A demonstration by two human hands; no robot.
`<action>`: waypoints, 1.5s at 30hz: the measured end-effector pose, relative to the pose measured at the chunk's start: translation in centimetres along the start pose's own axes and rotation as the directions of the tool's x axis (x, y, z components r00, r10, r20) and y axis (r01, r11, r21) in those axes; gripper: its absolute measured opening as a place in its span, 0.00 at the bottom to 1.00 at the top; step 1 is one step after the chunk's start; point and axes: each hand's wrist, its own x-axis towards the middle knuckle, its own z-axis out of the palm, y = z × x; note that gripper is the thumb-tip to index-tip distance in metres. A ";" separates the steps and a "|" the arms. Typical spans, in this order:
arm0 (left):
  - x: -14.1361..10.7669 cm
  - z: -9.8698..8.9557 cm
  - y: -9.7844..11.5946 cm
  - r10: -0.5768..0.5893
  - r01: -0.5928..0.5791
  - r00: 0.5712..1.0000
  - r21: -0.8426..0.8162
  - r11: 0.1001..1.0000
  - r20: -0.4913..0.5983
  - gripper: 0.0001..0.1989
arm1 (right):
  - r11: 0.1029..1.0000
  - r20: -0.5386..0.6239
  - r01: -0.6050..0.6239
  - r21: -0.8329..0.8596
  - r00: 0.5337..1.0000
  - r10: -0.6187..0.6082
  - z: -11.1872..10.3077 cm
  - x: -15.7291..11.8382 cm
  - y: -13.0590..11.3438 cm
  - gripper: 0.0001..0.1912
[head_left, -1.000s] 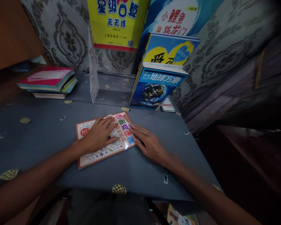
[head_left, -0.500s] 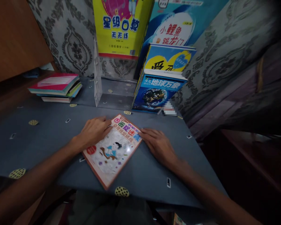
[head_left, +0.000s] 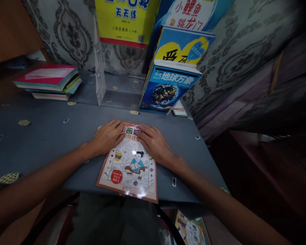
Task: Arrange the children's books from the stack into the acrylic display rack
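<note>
A thin picture book (head_left: 134, 166) with an orange-brown border lies flat on the desk (head_left: 73, 136), its cover facing up. The cover shows a seated figure in blue and a red round badge. My left hand (head_left: 108, 136) rests on the book's upper left corner, fingers stretched over the cover. On the upper right part lies my right hand (head_left: 153, 141), its fingers laid flat across some of the title characters. Neither hand wraps around the book. The bottom edge of the book reaches the desk's front edge.
A clear acrylic stand (head_left: 99, 68) at the back carries a yellow workbook (head_left: 124, 27) and a blue earth book (head_left: 168, 88) with others behind it. Stacked books (head_left: 48, 80) sit at the back left. Below the desk's front edge, another book (head_left: 190, 229) shows at lower right.
The book has turned from a slant to nearly straight and sits closer to the front edge. My right hand has shifted left onto its cover. The view has tilted down a little.
</note>
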 end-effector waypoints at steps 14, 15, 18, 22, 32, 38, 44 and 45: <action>-0.1 0.0 0.5 -0.040 0.038 0.999 0.067 0.997 0.019 0.09 | 0.904 0.173 0.313 0.292 0.912 -0.371 -1.5 -4.0 -9.3 0.30; -0.1 -0.2 0.6 -0.044 0.041 0.999 0.105 0.994 0.023 0.09 | 0.893 0.180 0.332 0.304 0.900 -0.396 -1.7 -4.0 -8.5 0.29; -0.1 -0.6 0.8 -0.063 0.057 0.998 0.210 0.976 0.023 0.11 | 0.872 0.200 0.367 0.323 0.874 -0.442 -2.3 -4.1 -6.1 0.28; 0.2 -0.5 0.9 -0.042 0.037 0.999 0.205 0.978 0.020 0.11 | 0.869 0.195 0.366 0.332 0.875 -0.443 -2.6 -4.0 -4.7 0.29; 0.2 1.4 -0.2 0.085 -0.091 0.994 -0.075 0.993 -0.073 0.16 | 0.928 0.185 0.187 0.323 0.949 -0.255 -2.7 -8.2 -1.4 0.31; 0.2 1.4 -0.2 0.086 -0.094 0.992 -0.090 0.992 -0.087 0.15 | 0.913 0.138 0.121 0.390 0.972 -0.188 -3.6 -10.2 1.0 0.29; 0.3 1.3 -0.1 0.080 -0.087 0.994 -0.087 0.992 -0.073 0.16 | 0.910 0.173 0.048 0.412 0.976 -0.130 -1.8 -3.8 3.5 0.27; 0.3 1.3 -0.1 0.079 -0.085 0.994 -0.085 0.993 -0.073 0.16 | 0.918 0.173 0.038 0.394 0.978 -0.115 -1.3 -2.5 4.0 0.27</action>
